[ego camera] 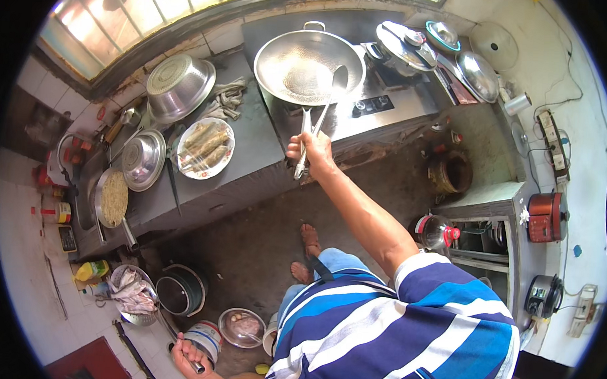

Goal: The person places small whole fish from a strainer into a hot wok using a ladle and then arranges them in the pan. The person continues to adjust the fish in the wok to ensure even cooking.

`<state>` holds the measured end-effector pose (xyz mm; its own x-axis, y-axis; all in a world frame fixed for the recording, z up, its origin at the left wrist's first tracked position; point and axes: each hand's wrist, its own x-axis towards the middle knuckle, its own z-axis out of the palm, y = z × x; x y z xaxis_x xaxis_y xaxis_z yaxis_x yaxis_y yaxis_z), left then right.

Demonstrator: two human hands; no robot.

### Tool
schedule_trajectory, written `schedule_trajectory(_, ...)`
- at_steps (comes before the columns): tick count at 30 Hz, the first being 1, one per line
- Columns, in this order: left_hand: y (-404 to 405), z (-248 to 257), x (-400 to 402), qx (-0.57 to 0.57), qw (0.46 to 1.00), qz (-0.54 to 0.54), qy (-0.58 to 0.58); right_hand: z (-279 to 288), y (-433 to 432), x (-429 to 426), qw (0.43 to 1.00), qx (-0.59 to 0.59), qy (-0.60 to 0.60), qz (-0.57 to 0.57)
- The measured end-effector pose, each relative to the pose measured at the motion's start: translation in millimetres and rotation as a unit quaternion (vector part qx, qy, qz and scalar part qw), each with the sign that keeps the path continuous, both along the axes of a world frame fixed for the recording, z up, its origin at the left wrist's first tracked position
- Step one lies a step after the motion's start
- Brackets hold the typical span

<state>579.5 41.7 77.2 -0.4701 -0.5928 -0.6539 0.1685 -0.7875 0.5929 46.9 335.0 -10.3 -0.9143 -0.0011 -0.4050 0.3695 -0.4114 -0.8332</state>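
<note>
My right hand (pixel 312 150) is closed around the long handle of a metal ladle (pixel 339 79), right where the wok's handle ends. The bowl of the ladle rests inside a shiny steel wok (pixel 283 53) on the gas stove (pixel 343 123). At the lower left, my left hand (pixel 191 357) grips the handle of a perforated skimmer (pixel 141 318). Pale, silvery pieces, apparently raw fish (pixel 132 290), lie in the skimmer, which is over the floor beside the wall. The fingers of my right hand partly hide the wok handle.
On the counter (pixel 257 138) are a plate of cooked fish (pixel 205 147), upturned metal basins (pixel 179 82) and a pan of noodle-like food (pixel 114 199). A pressure cooker (pixel 406 42) stands beside the wok. Floor items include a dark bucket (pixel 179 290) and a bowl of meat (pixel 242 326).
</note>
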Motion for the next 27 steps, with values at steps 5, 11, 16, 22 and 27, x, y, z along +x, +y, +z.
schedule_trajectory(5,5,-9,14,0.041,0.996,-0.024,0.08,8,19,-2,0.972,0.215,0.097,-0.011)
schedule_trajectory(11,15,53,34,-0.019,0.995,0.031,0.091,55,56,32,0.972,0.104,0.21,0.009)
schedule_trajectory(16,26,122,74,-0.182,0.978,0.039,0.097,95,66,98,0.946,0.192,0.253,0.072)
schedule_trajectory(22,40,110,67,-0.188,0.978,0.093,0.013,93,74,178,0.928,0.237,0.259,0.126)
schedule_trajectory(27,31,-12,75,-0.01,0.997,0.051,-0.064,88,59,224,0.936,0.237,0.186,0.182)
